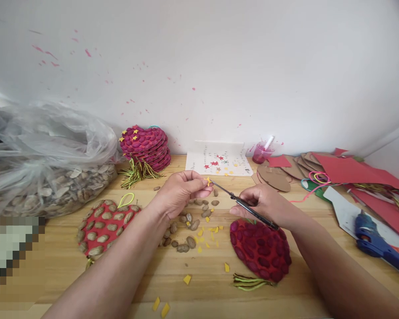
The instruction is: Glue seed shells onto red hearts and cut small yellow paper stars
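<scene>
Between the thumb and fingertips of my left hand point(186, 189) is a small yellow star point(208, 181). My right hand point(264, 204) grips black-handled scissors point(241, 201), whose narrow blades point left and reach the star's edge. Below the right hand lies a dark red heart point(261, 250) covered in painted peanut shells, with a green and brown tassel. Yellow scraps point(213, 229) and loose peanuts point(190, 243) are scattered under and in front of my hands. Beside my left forearm rests a red heart with unpainted peanut shells point(104, 227), partly hidden by the arm.
A clear plastic bag of peanut shells point(53, 186) fills the left side. At the back stand stacked purple hearts point(146, 146), a paper with stars point(199, 161) and a pink-stained cup point(262, 153). Cardboard pieces point(273, 176), red sheets point(349, 168) and a blue glue gun point(369, 241) lie right.
</scene>
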The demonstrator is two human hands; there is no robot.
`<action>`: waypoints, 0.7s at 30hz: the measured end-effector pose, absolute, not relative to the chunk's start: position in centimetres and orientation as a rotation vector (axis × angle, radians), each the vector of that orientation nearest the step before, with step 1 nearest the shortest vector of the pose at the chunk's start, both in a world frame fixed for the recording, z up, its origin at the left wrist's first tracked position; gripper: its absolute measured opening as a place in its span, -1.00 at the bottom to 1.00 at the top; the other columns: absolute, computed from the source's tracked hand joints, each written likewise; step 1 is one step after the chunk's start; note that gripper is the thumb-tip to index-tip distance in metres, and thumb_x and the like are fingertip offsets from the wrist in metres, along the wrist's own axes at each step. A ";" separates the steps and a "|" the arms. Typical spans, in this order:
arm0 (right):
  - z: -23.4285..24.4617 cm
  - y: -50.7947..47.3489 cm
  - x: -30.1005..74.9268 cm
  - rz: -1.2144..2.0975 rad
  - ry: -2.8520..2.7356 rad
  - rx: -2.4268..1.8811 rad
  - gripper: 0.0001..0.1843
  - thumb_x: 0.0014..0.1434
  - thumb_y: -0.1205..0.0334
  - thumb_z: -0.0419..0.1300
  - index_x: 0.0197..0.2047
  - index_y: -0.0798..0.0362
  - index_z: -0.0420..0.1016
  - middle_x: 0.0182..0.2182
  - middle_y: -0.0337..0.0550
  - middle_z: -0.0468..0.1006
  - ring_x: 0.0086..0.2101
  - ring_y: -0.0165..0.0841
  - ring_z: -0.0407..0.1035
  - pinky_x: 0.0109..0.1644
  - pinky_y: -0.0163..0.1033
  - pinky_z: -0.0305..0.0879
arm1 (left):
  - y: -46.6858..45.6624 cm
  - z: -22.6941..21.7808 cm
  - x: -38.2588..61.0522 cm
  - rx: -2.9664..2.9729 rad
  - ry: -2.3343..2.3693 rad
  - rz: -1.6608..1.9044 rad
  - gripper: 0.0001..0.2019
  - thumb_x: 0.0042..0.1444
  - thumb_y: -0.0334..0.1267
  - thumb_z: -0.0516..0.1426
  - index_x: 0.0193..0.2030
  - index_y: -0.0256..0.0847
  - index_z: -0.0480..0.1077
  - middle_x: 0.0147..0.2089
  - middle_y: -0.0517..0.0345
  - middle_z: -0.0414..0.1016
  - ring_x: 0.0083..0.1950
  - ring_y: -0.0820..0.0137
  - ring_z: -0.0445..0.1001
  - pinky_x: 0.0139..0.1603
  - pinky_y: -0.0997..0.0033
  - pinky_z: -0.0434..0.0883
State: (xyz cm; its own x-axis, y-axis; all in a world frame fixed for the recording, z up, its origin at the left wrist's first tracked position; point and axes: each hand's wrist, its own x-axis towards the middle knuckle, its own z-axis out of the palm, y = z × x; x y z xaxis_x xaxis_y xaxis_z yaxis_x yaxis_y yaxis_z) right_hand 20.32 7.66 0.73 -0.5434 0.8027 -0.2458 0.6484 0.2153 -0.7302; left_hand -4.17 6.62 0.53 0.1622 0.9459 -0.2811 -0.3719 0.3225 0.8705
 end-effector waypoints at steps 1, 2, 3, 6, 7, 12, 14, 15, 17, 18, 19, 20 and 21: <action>0.7 7.6 20.3 1.233 -2.298 -1.390 -0.55 0.10 -0.04 0.29 -0.56 0.07 0.23 -0.59 -0.37 0.10 -0.54 -0.49 -0.01 -0.49 -0.30 -0.15 | 6.6 0.5 -4.2 0.742 0.970 1.074 -0.88 0.00 -0.51 0.27 -0.47 -0.37 0.42 -0.40 -0.09 0.61 -0.45 0.48 0.55 -0.39 0.60 0.48; 0.7 7.6 20.4 1.235 -2.298 -1.387 -0.56 0.11 -0.03 0.29 -0.56 0.07 0.23 -0.59 -0.37 0.10 -0.54 -0.49 -0.01 -0.49 -0.30 -0.15 | 6.6 0.5 -4.2 0.744 0.968 1.074 -0.88 0.00 -0.50 0.28 -0.47 -0.37 0.42 -0.40 -0.09 0.61 -0.45 0.48 0.55 -0.39 0.60 0.48; 0.7 7.6 20.4 1.238 -2.297 -1.386 -0.56 0.11 -0.03 0.29 -0.55 0.07 0.23 -0.59 -0.37 0.10 -0.54 -0.49 -0.01 -0.49 -0.30 -0.15 | 6.6 0.5 -4.2 0.744 0.968 1.076 -0.88 -0.01 -0.50 0.29 -0.47 -0.37 0.41 -0.40 -0.09 0.61 -0.46 0.49 0.54 -0.40 0.60 0.47; 0.8 7.5 20.3 1.236 -2.295 -1.392 -0.56 0.10 -0.03 0.29 -0.56 0.07 0.23 -0.59 -0.37 0.10 -0.54 -0.49 -0.02 -0.49 -0.30 -0.14 | 6.6 0.6 -4.2 0.744 0.971 1.076 -0.86 -0.04 -0.48 0.31 -0.48 -0.37 0.42 -0.40 -0.08 0.61 -0.46 0.49 0.54 -0.40 0.61 0.47; 0.8 7.5 20.3 1.236 -2.292 -1.395 -0.56 0.10 -0.02 0.29 -0.56 0.06 0.22 -0.59 -0.37 0.10 -0.54 -0.49 -0.02 -0.49 -0.30 -0.14 | 6.6 0.6 -4.1 0.744 0.971 1.078 -0.86 -0.04 -0.48 0.31 -0.48 -0.37 0.42 -0.40 -0.08 0.61 -0.46 0.49 0.54 -0.40 0.61 0.47; 0.9 7.6 20.1 1.248 -2.287 -1.383 -0.56 0.10 -0.01 0.29 -0.56 0.06 0.20 -0.59 -0.37 0.09 -0.54 -0.49 -0.03 -0.49 -0.30 -0.14 | 6.6 0.7 -4.1 0.746 0.955 1.080 -0.86 -0.04 -0.50 0.29 -0.49 -0.36 0.41 -0.43 -0.05 0.59 -0.47 0.49 0.52 -0.43 0.61 0.46; 0.9 7.6 20.0 1.225 -2.292 -1.382 -0.55 0.11 0.00 0.29 -0.56 0.06 0.19 -0.59 -0.37 0.09 -0.54 -0.49 -0.03 -0.49 -0.31 -0.14 | 6.6 0.6 -4.2 0.750 0.943 1.084 -0.87 -0.03 -0.49 0.29 -0.49 -0.36 0.41 -0.44 -0.04 0.59 -0.46 0.48 0.53 -0.43 0.61 0.46; 0.9 7.5 20.0 1.211 -2.293 -1.385 -0.55 0.11 0.00 0.28 -0.57 0.06 0.19 -0.59 -0.37 0.09 -0.54 -0.49 -0.03 -0.48 -0.30 -0.15 | 6.7 0.6 -4.2 0.752 0.941 1.088 -0.87 -0.03 -0.49 0.29 -0.49 -0.36 0.41 -0.44 -0.04 0.59 -0.46 0.48 0.54 -0.42 0.60 0.46; 0.9 7.5 19.9 1.192 -2.292 -1.389 -0.56 0.12 0.01 0.28 -0.57 0.06 0.18 -0.59 -0.37 0.08 -0.54 -0.50 -0.02 -0.48 -0.30 -0.15 | 6.7 0.6 -4.2 0.753 0.942 1.092 -0.87 -0.03 -0.49 0.29 -0.48 -0.36 0.42 -0.44 -0.04 0.59 -0.44 0.47 0.55 -0.41 0.60 0.47; 1.0 7.4 19.9 1.186 -2.292 -1.388 -0.56 0.12 0.01 0.28 -0.57 0.06 0.18 -0.60 -0.37 0.08 -0.54 -0.50 -0.02 -0.48 -0.31 -0.15 | 6.7 0.6 -4.3 0.752 0.943 1.092 -0.88 -0.02 -0.50 0.29 -0.48 -0.37 0.42 -0.44 -0.05 0.59 -0.44 0.46 0.55 -0.41 0.60 0.47; 1.0 7.4 19.9 1.180 -2.292 -1.386 -0.55 0.11 0.02 0.28 -0.57 0.06 0.18 -0.60 -0.37 0.08 -0.54 -0.50 -0.02 -0.49 -0.31 -0.15 | 6.7 0.6 -4.3 0.748 0.945 1.092 -0.88 -0.01 -0.50 0.28 -0.48 -0.37 0.42 -0.43 -0.05 0.59 -0.44 0.46 0.55 -0.41 0.60 0.47; 1.0 7.3 19.9 1.173 -2.292 -1.384 -0.55 0.11 0.02 0.28 -0.58 0.06 0.18 -0.60 -0.37 0.08 -0.55 -0.50 -0.03 -0.49 -0.31 -0.15 | 6.7 0.7 -4.3 0.743 0.948 1.093 -0.88 0.00 -0.51 0.28 -0.48 -0.37 0.42 -0.43 -0.06 0.59 -0.45 0.46 0.55 -0.41 0.60 0.47; 1.1 7.3 19.9 1.167 -2.294 -1.384 -0.55 0.11 0.01 0.28 -0.58 0.06 0.18 -0.60 -0.37 0.08 -0.55 -0.50 -0.03 -0.48 -0.30 -0.14 | 6.7 0.7 -4.3 0.740 0.949 1.093 -0.88 0.01 -0.52 0.27 -0.48 -0.37 0.42 -0.43 -0.06 0.60 -0.45 0.47 0.55 -0.42 0.61 0.47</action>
